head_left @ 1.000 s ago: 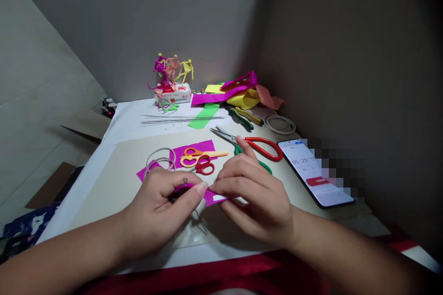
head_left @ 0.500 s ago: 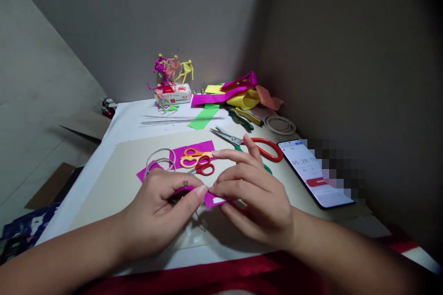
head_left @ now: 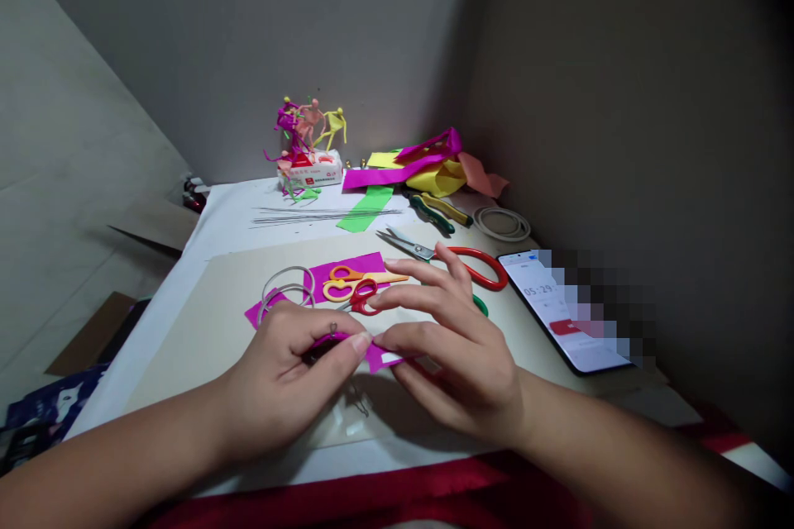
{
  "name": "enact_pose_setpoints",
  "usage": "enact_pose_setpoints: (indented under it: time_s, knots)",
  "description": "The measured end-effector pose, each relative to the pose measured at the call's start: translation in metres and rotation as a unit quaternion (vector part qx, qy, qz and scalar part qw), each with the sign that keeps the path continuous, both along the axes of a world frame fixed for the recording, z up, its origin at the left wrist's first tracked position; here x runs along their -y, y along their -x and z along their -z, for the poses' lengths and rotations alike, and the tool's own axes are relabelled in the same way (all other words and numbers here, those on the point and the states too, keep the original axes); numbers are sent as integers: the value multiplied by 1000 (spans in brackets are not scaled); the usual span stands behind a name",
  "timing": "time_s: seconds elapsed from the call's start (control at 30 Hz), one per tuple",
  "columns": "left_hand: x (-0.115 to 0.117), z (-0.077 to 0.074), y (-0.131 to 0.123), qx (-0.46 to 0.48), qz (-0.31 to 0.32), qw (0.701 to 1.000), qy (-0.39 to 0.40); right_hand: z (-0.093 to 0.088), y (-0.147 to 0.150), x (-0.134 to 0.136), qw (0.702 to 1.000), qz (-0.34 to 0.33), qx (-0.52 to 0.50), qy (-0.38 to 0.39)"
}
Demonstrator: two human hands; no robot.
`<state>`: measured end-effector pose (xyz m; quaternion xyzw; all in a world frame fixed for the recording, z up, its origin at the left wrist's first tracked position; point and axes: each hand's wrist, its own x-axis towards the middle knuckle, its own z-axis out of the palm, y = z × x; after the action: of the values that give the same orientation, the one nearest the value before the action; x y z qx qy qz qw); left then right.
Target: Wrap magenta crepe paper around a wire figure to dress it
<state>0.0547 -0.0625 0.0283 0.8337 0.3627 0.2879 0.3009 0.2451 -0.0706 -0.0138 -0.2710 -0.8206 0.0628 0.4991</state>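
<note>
Hands, bare, one pair. Left hand: fingers curled, clenched on a magenta paper strip, a thin wire hanging below. Right hand: lower fingers and thumb grasp the strip's free end, upper fingers raised. Strip held between both hands, above the near part of a beige card sheet. Handling: apparently light, soft, easily creased; best taken gently by its end. Farther off on the sheet: orange scissors, red scissors, wire rings.
</note>
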Motion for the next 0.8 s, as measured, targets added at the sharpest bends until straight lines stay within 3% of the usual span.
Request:
enact_pose_setpoints:
  time_s: [0.13,0.27,0.43,0.6,0.8]
  knots:
    - [1,1,2,-2,-1,1000,8,-2,1,0,1000,-3,-13,9]
    - [3,3,4,7,-2,1000,-6,-4,4,-2,990,-30,-87,108]
    - [5,3,0,-18,-8,997,-71,-3,7,-6,943,-98,-171,267]
    - [7,2,-3,-64,-4,993,-102,-6,7,-7,901,-94,-185,380]
    - [11,10,-3,-54,-30,981,-184,-9,4,-10,847,-114,-204,478]
